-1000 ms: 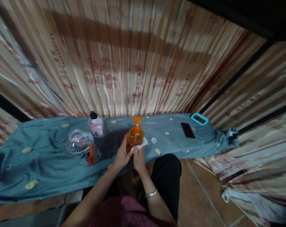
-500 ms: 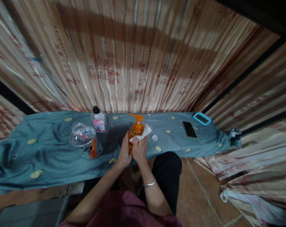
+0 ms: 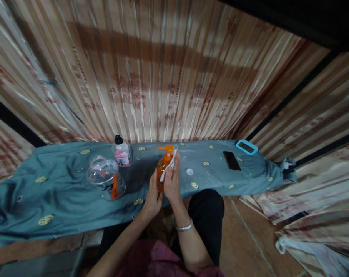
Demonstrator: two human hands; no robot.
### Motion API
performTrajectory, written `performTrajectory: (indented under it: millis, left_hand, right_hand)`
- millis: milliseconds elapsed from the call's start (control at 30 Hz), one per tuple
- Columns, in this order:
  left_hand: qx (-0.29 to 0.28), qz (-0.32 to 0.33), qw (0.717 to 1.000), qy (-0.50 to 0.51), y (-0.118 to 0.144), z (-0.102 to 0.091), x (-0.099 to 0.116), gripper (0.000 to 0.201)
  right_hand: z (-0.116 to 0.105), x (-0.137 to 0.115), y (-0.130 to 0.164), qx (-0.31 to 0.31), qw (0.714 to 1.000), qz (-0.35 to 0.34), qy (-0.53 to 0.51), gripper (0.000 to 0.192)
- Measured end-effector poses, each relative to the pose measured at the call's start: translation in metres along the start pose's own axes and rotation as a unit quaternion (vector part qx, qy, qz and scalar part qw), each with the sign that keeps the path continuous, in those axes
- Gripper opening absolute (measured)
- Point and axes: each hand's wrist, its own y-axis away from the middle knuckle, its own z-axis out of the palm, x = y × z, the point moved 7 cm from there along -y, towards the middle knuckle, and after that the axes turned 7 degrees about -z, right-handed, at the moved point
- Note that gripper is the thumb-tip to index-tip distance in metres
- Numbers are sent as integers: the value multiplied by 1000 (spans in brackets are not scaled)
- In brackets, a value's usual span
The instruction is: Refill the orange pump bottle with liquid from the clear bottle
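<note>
An amber pump bottle (image 3: 162, 166) with an orange pump head is held up at the front edge of the cloth-covered table, tilted slightly. Around its lower left side my left hand (image 3: 153, 198) is closed. My right hand (image 3: 172, 181) grips a white tissue (image 3: 169, 165) and presses it against the bottle's right side. The bottle's base is mostly hidden by both hands. Left of my hands stand a clear plastic jar (image 3: 102, 177) with an orange and black label and, behind it, a clear bottle (image 3: 122, 154) with a black cap and pink label.
A black phone (image 3: 231, 160) lies on the teal patterned cloth (image 3: 67, 188), with a blue-framed digital timer (image 3: 246, 147) beyond it. A small white disc (image 3: 190, 172) rests right of my hands. Striped curtains (image 3: 151, 69) hang behind and at the sides.
My right hand has turned and slid the tissue from the bottle's front round to its right side. The bottle's neck leans a little more to the right.
</note>
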Motion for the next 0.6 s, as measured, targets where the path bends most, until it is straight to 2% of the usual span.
performTrajectory:
  millis: [100, 233, 300, 367, 433, 533, 600]
  left_hand:
    - [4, -13, 1000, 17, -1, -2, -1, 80]
    - [-6, -21, 1000, 6, -4, -4, -2, 72]
    - [-12, -24, 1000, -4, -4, -4, -2, 70]
    - [-12, -33, 999, -6, -5, -5, -2, 69]
    - [-8, -48, 999, 0, -5, -4, -1, 71]
    - [5, -83, 996, 23, -3, -1, 3, 75]
    - [19, -115, 992, 51, -2, 5, 6, 75]
  right_hand:
    - [6, 6, 13, -13, 1000, 10, -10, 78]
    - [5, 35, 50, -29, 996, 84, -30, 89]
    - [0, 40, 57, -36, 993, 105, -46, 93]
    - [-7, 36, 46, -33, 992, 106, -66, 93]
    - [-13, 29, 22, -28, 991, 95, -93, 87]
    - [-11, 28, -26, -40, 985, 89, -142, 59]
    - [-2, 41, -50, -59, 977, 123, -167, 42]
